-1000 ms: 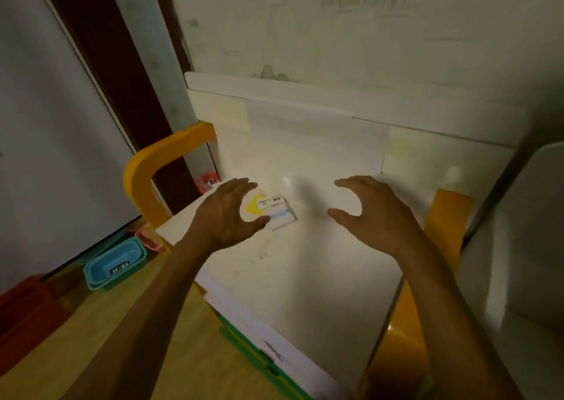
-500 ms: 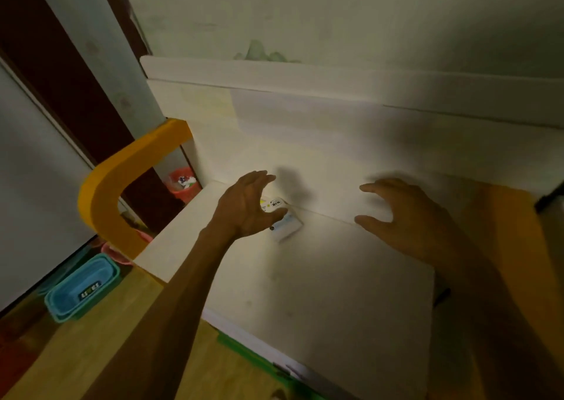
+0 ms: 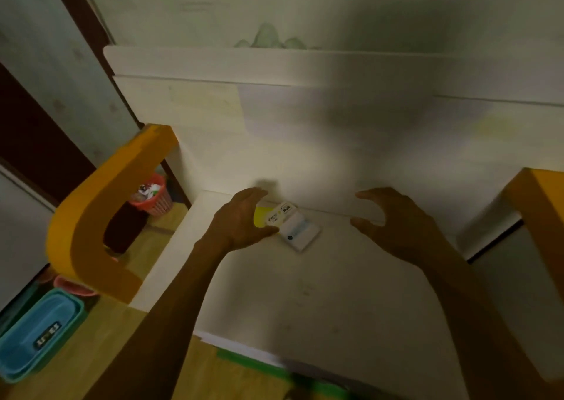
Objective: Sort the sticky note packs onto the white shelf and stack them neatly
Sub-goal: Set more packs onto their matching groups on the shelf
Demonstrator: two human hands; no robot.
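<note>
While a single sticky note pack lies on the white shelf, close to the back panel and lying askew to it, the sorting looks barely begun: only this one pack shows on the surface, no stack has formed, and whether more packs wait elsewhere cannot be told from this view. Seen from the shelf's middle, the pack sits at about 11 o'clock, its yellow end toward the left and its pale end toward the right. From the left hand, the pack lies at roughly 3 o'clock, with the thumb below its near edge and the other fingers arched above its far edge; whether they touch it or merely bracket it is unclear, so a firm grasp cannot be claimed. From the right hand, the pack lies at 9 o'clock, well apart, and that hand's fingers are loosely curved and hold nothing. Judging by this, squaring the pack against the back panel appears to be the step in hand
</note>
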